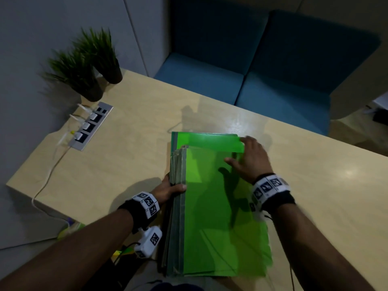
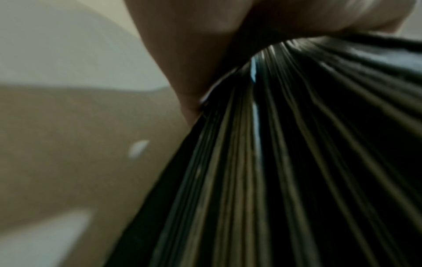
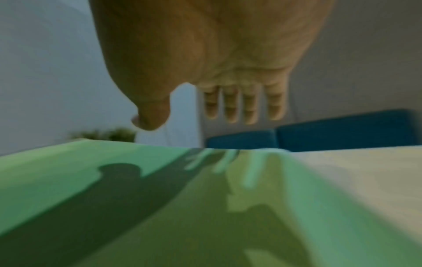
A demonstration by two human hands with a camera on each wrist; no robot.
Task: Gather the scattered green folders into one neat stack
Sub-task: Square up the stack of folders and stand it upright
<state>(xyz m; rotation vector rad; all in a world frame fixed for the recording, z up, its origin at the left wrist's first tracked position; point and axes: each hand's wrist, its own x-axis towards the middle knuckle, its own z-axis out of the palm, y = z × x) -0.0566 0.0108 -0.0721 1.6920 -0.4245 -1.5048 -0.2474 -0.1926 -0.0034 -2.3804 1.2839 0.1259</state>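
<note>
A thick stack of green folders [image 1: 216, 206] lies on the wooden table [image 1: 126, 164] near its front edge. My left hand [image 1: 170, 189] grips the stack's left spine side, thumb on top and fingers hidden underneath. In the left wrist view the hand [image 2: 205, 45] closes around the dark layered folder edges [image 2: 297, 162]. One more green folder [image 1: 210, 140] sticks out from under the stack at the far end. My right hand [image 1: 249, 156] is over the stack's far right part, fingers straight. The right wrist view shows its fingers [image 3: 230, 106] above the top folder [image 3: 160, 207].
Two potted plants [image 1: 88, 66] stand at the table's far left corner. A socket strip [image 1: 90, 127] with white plugs is set into the table on the left, a cable [image 1: 48, 175] trailing off the edge. A blue sofa [image 1: 262, 70] stands behind the table.
</note>
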